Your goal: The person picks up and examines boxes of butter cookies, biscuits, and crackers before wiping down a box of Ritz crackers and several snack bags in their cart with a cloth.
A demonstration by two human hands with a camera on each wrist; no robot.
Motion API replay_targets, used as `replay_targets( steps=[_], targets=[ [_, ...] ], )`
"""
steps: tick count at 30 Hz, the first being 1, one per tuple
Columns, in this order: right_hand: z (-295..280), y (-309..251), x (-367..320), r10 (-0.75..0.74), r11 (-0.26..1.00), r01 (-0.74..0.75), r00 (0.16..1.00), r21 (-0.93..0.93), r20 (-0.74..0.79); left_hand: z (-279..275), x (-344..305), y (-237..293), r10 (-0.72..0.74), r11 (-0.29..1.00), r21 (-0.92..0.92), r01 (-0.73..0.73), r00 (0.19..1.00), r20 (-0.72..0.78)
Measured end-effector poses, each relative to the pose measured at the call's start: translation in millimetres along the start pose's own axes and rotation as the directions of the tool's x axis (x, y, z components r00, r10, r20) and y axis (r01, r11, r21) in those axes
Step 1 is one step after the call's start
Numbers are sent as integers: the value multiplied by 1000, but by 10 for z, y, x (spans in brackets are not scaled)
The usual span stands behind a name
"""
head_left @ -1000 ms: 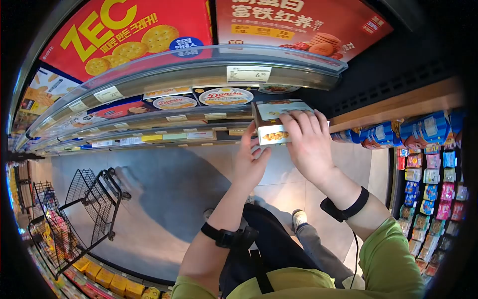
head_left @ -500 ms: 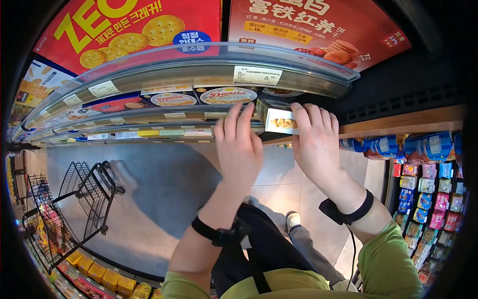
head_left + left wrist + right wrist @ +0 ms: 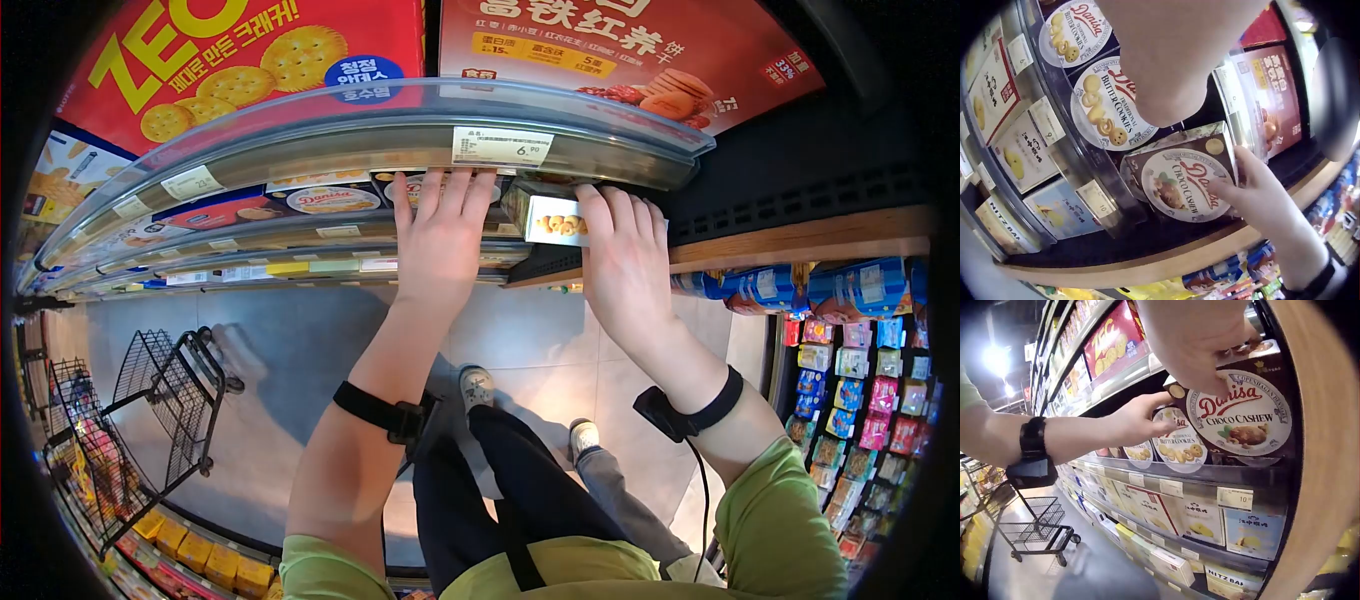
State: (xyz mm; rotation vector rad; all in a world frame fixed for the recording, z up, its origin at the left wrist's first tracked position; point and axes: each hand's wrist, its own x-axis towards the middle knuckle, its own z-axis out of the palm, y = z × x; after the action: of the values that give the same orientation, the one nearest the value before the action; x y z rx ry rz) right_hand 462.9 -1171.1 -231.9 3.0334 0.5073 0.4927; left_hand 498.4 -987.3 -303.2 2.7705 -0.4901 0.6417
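Note:
My right hand (image 3: 625,265) holds a brown Danisa Choco Cashew cookie box (image 3: 1182,184) by its top and side, at the right end of a shelf. Its round label faces outward in both wrist views, while the head view shows the pale top with cookies pictured. To its left, my left hand (image 3: 440,240) reaches in with straight fingers over a dark blue Danisa Butter Cookies box (image 3: 1107,109). Seen from the right wrist, the left thumb and fingers are at that box's upper edge, close beside the Choco Cashew box. A second Butter Cookies box (image 3: 330,200) stands further left.
Large red cracker (image 3: 260,60) and biscuit boxes stand on the shelf above, behind a clear lip with a price tag (image 3: 502,147). A wooden end panel (image 3: 800,242) borders the right side. Lower shelves hold more boxes. A black shopping cart (image 3: 150,420) stands on the floor left.
The left hand has let go of the Choco Cashew box and moved left to the Butter Cookies box. The right hand has brought the Choco Cashew box in to the shelf.

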Motion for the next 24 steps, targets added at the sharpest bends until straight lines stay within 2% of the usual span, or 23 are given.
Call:
replay_targets(
  steps=[7, 11, 14, 17, 20, 22, 24],
  targets=[
    [241, 100, 129, -23, 999, 22, 999, -26, -37, -44, 0, 52, -12, 1000, -28, 12, 1000, -11],
    [342, 144, 152, 8, 1000, -8, 1000, -30, -8, -48, -3, 38, -10, 998, -57, 9, 1000, -6],
    [389, 219, 156, 27, 998, -25, 999, 57, -31, -54, 10, 40, -10, 997, -72, 10, 1000, -5],
    [404, 268, 182, 8, 1000, -8, 1000, -14, -5, -50, 12, 30, -6, 997, -82, 6, 1000, -7],
    [502, 339, 213, -69, 998, 68, 993, -18, -94, -62, 15, 37, -4, 997, -82, 4, 1000, -1],
    [563, 362, 211, 16, 999, -21, 994, 48, 106, -65, 12, 40, -2, 996, -93, 3, 1000, 6],
    [626, 356, 187, 0, 999, -3, 998, 39, 61, -76, 10, 36, -2, 995, -103, 3, 1000, 15]
  ],
)
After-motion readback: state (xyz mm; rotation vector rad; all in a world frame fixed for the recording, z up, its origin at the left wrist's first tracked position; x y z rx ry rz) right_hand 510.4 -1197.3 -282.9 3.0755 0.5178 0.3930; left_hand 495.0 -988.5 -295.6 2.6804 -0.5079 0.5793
